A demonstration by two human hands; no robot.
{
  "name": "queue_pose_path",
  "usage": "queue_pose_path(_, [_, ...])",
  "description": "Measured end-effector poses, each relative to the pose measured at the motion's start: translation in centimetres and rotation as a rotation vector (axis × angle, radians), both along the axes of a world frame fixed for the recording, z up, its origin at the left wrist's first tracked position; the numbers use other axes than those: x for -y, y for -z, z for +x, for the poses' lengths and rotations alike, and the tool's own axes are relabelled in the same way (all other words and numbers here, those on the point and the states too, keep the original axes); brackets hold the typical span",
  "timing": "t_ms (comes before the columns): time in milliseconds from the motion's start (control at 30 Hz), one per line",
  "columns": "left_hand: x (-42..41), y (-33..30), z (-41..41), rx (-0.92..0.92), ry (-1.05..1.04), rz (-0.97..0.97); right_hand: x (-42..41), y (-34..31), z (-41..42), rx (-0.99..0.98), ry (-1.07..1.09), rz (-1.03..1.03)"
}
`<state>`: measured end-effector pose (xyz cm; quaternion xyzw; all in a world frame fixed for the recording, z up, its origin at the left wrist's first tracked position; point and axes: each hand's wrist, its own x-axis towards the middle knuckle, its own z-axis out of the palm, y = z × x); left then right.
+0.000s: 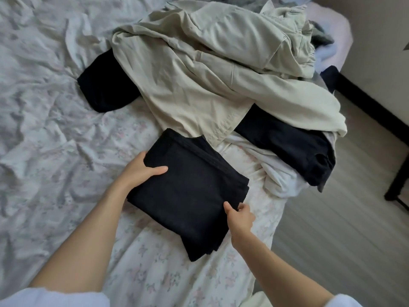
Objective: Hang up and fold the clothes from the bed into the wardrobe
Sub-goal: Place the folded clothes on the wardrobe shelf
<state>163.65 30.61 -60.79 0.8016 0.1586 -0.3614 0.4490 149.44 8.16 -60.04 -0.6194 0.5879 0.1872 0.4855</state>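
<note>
1. Right hand (pixel 240 218): pinches the near right edge of the folded black garment (pixel 188 191), thumb on top. Risk: the pinch catches only the upper layers, so the lower ones sag open.
2. Left hand (pixel 141 171): grips the garment's left edge, thumb across the top. The garment lies between both hands on the floral bedsheet (pixel 55 151).
3. Beige garment (pixel 199 80): beyond the hands, its hem touching the fold's far corner. Risk: dragged along on lifting.
4. Black garment (pixel 287 145): beyond the right hand, at the bed edge; may slide to the floor.
</note>
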Motion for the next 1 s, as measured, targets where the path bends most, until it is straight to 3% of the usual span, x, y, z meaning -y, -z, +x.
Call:
queue_pose_path(133, [0.0,-0.1,0.6,-0.042,-0.028,-0.022,0.4,0.3,0.2,0.073,0.278,0.26])
queue_pose_path(267, [-0.2,-1.5,0.3,-0.062,-0.035,-0.108,1.0,-0.6,-0.2,0.057,0.242,0.392])
queue_pose_path(333, [0.0,-2.7,-0.7,-0.02,-0.078,-0.129,0.6,-1.4,0.3,0.109,0.192,0.336])
queue_pose_path(433, [0.5,-4.7,-3.8,0.125,-0.189,-0.039,-0.1,-3.5,1.3,0.259,-0.059,0.043])
queue_pose_path(600, [2.2,-9.3,-10.4,0.369,-0.583,0.206,-0.8,-9.5,3.3,0.549,-0.578,-0.304])
queue_pose_path(767, [3.9,-16.4,-14.1,0.654,-0.751,0.407,-2.3,-15.4,3.3,0.824,-0.843,-0.384])
queue_pose_path(1000, [4.0,-28.2,-23.1,0.962,-0.968,0.637,-6.0,-25.8,-0.9,1.256,-1.065,-0.286])
